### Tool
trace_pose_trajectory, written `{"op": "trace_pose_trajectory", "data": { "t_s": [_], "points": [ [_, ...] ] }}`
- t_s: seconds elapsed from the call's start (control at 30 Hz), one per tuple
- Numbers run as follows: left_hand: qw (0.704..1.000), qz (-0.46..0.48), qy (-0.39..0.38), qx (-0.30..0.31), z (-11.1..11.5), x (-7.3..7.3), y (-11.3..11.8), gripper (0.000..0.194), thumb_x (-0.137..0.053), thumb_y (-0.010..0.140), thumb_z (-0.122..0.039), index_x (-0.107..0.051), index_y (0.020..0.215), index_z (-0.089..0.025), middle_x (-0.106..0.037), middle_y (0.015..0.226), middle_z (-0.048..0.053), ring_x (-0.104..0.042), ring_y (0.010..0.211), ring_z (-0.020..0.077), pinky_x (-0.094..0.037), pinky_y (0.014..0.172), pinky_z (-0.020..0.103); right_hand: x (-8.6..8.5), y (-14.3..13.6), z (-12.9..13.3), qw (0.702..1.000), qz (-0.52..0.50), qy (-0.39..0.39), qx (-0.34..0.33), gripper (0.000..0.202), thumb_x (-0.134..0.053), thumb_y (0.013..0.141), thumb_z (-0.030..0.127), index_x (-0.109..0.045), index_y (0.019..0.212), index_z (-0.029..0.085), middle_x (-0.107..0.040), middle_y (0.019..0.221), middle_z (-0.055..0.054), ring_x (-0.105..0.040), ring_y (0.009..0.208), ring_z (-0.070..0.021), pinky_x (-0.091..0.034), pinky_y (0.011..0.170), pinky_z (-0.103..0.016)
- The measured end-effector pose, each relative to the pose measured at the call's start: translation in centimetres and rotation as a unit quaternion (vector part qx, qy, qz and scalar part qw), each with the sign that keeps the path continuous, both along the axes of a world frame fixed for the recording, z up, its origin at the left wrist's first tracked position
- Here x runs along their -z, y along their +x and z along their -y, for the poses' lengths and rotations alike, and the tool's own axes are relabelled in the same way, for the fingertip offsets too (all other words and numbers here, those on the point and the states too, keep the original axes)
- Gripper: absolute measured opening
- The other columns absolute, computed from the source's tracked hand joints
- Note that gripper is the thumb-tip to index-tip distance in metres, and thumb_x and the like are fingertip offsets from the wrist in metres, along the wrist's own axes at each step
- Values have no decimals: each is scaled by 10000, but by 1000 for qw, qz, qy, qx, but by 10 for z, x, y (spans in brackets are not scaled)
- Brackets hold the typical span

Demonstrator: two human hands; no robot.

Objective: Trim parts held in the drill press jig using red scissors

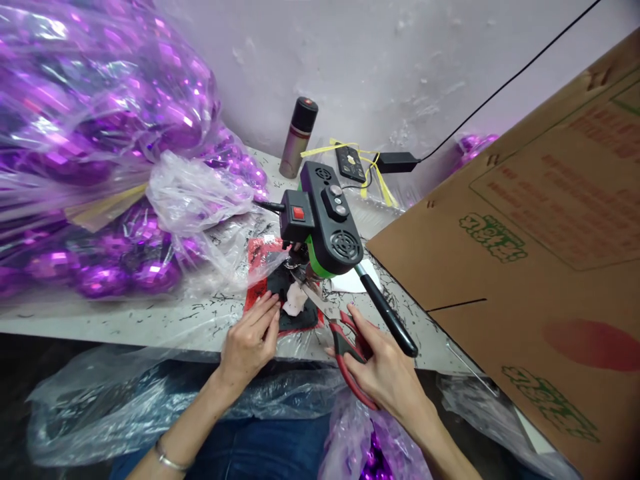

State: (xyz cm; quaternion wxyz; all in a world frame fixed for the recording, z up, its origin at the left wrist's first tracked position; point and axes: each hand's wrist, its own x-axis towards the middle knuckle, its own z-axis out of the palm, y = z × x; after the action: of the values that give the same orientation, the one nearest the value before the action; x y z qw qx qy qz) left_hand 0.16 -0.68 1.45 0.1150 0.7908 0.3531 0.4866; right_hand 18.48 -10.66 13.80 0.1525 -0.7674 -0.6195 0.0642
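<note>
In the head view my right hand (387,363) grips scissors (345,343) with red and black handles, its fingers round the grips. Their metal blades point up and left, under the head of a small black and green bench drill press (333,213). My left hand (250,340) rests with fingers stretched out at the left side of the machine's black base (300,323), holding nothing that I can see. Between the hands, a crumpled pale piece of tissue or cloth (295,300) lies on the base. The machine's head partly hides the blade tips.
Clear bags of shiny purple balls (100,107) fill the left side. A large cardboard box (525,253) stands at the right. Behind the machine are a spray can (299,137), a phone (350,162) and a black power adapter (397,162). Black scraps litter the white table (200,323).
</note>
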Motion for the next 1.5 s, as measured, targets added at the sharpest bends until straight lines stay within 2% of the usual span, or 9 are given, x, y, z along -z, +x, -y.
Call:
{"op": "trace_pose_trajectory", "data": {
  "t_s": [0.2,0.37,0.57,0.7,0.8,0.97,1.07,1.2,1.5],
  "points": [
    [1000,-3,2,-3,0,0,0,229,-539,890,-92,-699,1048,-137,-724,1113,103,-675,1081,232,-562,978,367,-5,7,8,1000,-16,-9,-7,432,-578,814,327,-673,1222,221,-768,1018,-52,-748,809,-237,-594,667,-292],
    [1000,2,-6,-7,1,-1,1,256,-531,895,-105,-700,1078,-164,-725,1115,88,-671,1089,239,-570,966,377,-5,10,9,1000,-16,-7,-15,356,-598,818,348,-716,1136,242,-775,951,-37,-745,781,-230,-578,614,-269],
    [1000,-3,4,-2,0,-1,0,241,-534,895,-103,-700,1064,-149,-727,1104,100,-672,1087,242,-576,955,376,6,-6,-1,1000,23,1,10,521,-622,795,387,-634,1256,145,-760,853,-79,-678,582,-222,-562,584,-329],
    [1000,-3,13,-7,0,0,0,240,-535,897,-102,-696,1069,-147,-729,1099,100,-677,1078,238,-579,950,371,2,-1,5,1000,16,10,-16,431,-592,807,329,-674,1192,154,-761,972,-99,-721,678,-232,-572,619,-310],
    [1000,-6,13,-7,0,-2,0,218,-540,893,-98,-701,1034,-137,-733,1085,105,-679,1072,237,-579,947,363,-2,8,12,998,25,19,-52,403,-518,821,251,-687,1181,189,-771,952,-71,-731,662,-205,-570,577,-269],
    [1000,-15,19,-9,0,-3,1,212,-540,893,-89,-691,1034,-134,-731,1091,104,-681,1069,230,-580,945,351,3,14,15,993,61,59,-83,430,-481,833,223,-666,1214,153,-772,986,-96,-755,767,-227,-599,624,-280],
    [1000,-15,19,-11,0,-3,1,205,-542,892,-81,-686,1033,-122,-730,1090,112,-681,1069,229,-577,951,353,8,15,19,994,60,60,-68,487,-495,837,237,-600,1302,142,-748,1097,-106,-753,867,-238,-611,673,-284],
    [1000,-8,13,-9,1,-3,1,199,-535,901,-89,-688,1022,-122,-735,1074,108,-685,1061,227,-586,935,353,11,19,24,997,57,23,-39,567,-566,825,264,-522,1384,185,-717,1184,-79,-746,913,-240,-615,686,-277],
    [1000,6,14,-9,1,-2,2,198,-541,898,-86,-690,1025,-109,-738,1062,112,-684,1062,237,-590,931,364,10,17,32,997,66,20,-18,614,-614,836,320,-476,1428,234,-724,1173,-64,-745,916,-255,-610,686,-277]
  ]
}}
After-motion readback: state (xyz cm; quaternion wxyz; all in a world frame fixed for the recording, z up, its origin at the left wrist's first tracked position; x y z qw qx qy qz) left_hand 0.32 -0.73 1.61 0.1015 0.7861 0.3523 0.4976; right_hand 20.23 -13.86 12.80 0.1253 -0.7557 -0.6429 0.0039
